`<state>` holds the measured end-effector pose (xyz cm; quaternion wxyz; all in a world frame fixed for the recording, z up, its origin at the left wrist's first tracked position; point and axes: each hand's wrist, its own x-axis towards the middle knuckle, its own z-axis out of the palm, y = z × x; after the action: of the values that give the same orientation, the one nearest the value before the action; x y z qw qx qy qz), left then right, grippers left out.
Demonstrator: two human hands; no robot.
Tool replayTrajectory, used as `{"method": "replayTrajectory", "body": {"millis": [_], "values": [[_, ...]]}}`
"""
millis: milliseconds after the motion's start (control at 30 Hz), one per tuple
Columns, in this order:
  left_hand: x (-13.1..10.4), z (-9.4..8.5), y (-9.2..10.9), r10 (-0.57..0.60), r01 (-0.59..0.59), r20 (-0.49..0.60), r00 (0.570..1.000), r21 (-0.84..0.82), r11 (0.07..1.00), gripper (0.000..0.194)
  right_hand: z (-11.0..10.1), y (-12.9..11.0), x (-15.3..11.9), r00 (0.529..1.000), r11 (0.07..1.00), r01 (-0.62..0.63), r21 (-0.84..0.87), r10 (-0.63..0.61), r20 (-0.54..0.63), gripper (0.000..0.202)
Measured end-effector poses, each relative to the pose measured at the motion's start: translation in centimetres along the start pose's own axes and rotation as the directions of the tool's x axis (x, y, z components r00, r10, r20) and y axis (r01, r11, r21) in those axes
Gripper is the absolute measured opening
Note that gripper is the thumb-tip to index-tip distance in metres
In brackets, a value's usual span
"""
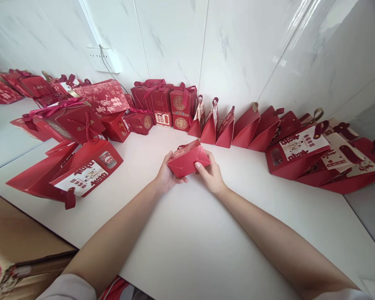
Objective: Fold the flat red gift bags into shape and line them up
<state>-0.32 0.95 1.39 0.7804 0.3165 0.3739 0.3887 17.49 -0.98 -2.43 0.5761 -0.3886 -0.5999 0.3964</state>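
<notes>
Between my two hands, a small red gift box point(190, 160) is held above the middle of the white table, tilted so that a plain red face points toward me. A patterned face and a dark ribbon loop show along its top. My left hand point(170, 173) grips its left end, with fingers curled under it. On the other end my right hand point(211, 173) is closed, the thumb pressed against the near face. Beyond the hands stand several red wedge-shaped gift boxes point(224, 133) with ribbon loops.
Stacked red boxes with bows point(151, 96) stand against the marbled wall point(175, 37). More red boxes point(87, 171) lie on the left, and a cluster point(303, 143) fills the right. A wall socket point(101, 59) has a cable. An open cardboard box point(21, 225) sits below the table's point(187, 250) left edge.
</notes>
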Motion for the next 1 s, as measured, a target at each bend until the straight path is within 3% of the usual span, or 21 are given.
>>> {"method": "replayTrajectory", "body": {"millis": [233, 333, 433, 533, 633, 800, 1000], "values": [[0.3, -0.2, -0.2, 0.0, 0.0, -0.003, 1.0, 0.048, 0.999, 0.066, 0.0, 0.1, 0.0, 1.0, 1.0, -0.003, -0.011, 0.003, 0.0, 0.051], [0.5, -0.8, -0.2, -0.013, 0.01, 0.079, 0.997, 0.043, 0.999, 0.064, -0.1, 0.1, 0.0, 1.0, 1.0, 0.01, -0.014, -0.01, -0.004, 0.052], [0.7, -1.2, -0.2, -0.017, 0.007, 0.139, 0.99, 0.074, 0.997, 0.056, -0.4, -0.3, 0.1, 0.993, 0.991, 0.11, -0.076, -0.113, -0.035, 0.062], [0.8, -1.1, -0.5, 0.102, -0.106, 0.093, 0.99, 0.049, 0.993, 0.05, -0.5, -0.9, 0.0, 0.973, 0.958, 0.228, -0.176, -0.228, 0.019, 0.072], [1.0, -0.9, -1.0, 0.215, -0.214, 0.028, 0.976, -0.035, 0.976, 0.044, -0.3, -1.3, -0.5, 0.966, 0.94, 0.256, -0.226, -0.24, 0.097, 0.074], [1.2, -0.8, -0.8, 0.163, -0.169, -0.058, 0.985, -0.113, 0.979, 0.04, 0.0, -1.4, -1.0, 0.98, 0.944, 0.177, -0.278, -0.144, 0.136, 0.097], [0.6, -0.4, -0.4, 0.124, -0.121, 0.018, 0.992, -0.11, 0.987, 0.035, 0.1, -0.8, -0.8, 0.955, 0.917, 0.28, -0.283, -0.235, 0.182, 0.071]]}}
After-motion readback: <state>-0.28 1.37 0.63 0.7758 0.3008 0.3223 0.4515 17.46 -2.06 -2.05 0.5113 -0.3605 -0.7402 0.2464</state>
